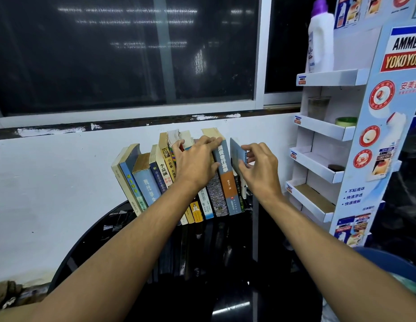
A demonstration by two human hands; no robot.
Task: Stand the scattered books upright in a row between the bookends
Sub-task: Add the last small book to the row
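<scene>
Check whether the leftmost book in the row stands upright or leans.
Leaning. The leftmost book tilts, its top further left than its foot.

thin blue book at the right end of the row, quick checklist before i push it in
1. Right hand pinches the thin blue book: ok.
2. Left hand rests on the book tops and steadies the row: ok.
3. Leftmost books upright: not ok, they lean left.
4. Bookends at both ends: cannot tell, none shows.
5. Free slot beside the blue-and-orange book: cannot tell, the right hand hides it.
6. Row stands on the black table: ok.
</scene>
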